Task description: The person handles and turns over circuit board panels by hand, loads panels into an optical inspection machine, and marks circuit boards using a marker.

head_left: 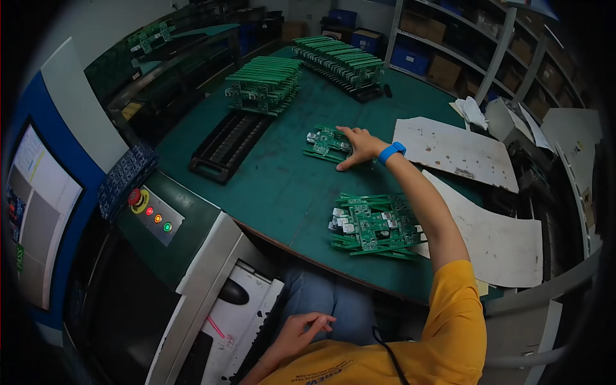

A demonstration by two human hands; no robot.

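My right hand, with a blue band on the wrist, reaches out over the green table. Its thumb and fingers span a green circuit board and grip it by opposite edges. Small silver connectors show on the board's left end. Nearer to me, under my right forearm, lies an untidy pile of green circuit boards. My left hand is low over my lap, fingers loosely bent and slightly apart, with nothing visible in it.
A black slotted rack carries upright boards at its far end. Another filled rack stands behind. Stained white sheets lie right. A control panel with lit buttons, a monitor and a mouse are left.
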